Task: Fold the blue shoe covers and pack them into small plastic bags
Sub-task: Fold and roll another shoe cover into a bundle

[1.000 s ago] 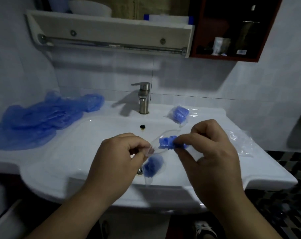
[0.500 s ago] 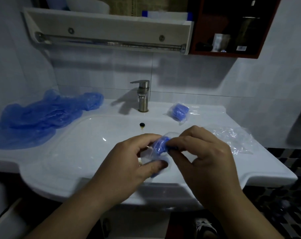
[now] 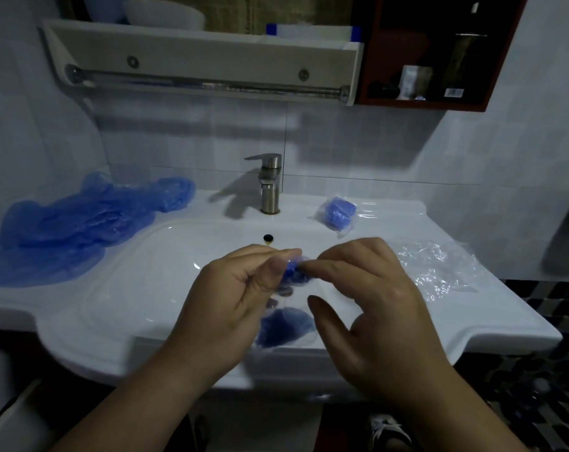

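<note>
Packing stands midway: one filled clear bag (image 3: 338,212) lies on the white sink surface (image 3: 472,321), far right; a heap of loose blue shoe covers (image 3: 74,223) waits left. Left hand (image 3: 240,298) pinches the small clear plastic bag (image 3: 296,321); right hand (image 3: 374,308), thumb spread, pushes a folded blue shoe cover (image 3: 294,274) inside.

The sink (image 3: 472,321) looks like white glazed ceramic, smooth and high-gloss, with bright highlights in the bowl. The faucet (image 3: 270,187) is brushed metal with a satin finish. The far towel rail (image 3: 204,83) is polished metal; the shelf (image 3: 211,53) above it is matt white. The cabinet (image 3: 423,106) at far right has a dark red-brown, low-sheen finish. The shoe cover pile (image 3: 74,223) at left is thin, translucent blue plastic film, crinkled. The small plastic bag (image 3: 286,324) near centre, the packed bag (image 3: 338,212) and the loose bags (image 3: 436,272) at right are clear, glossy, wrinkled film. The wall tiles (image 3: 358,151) are smooth.
</note>
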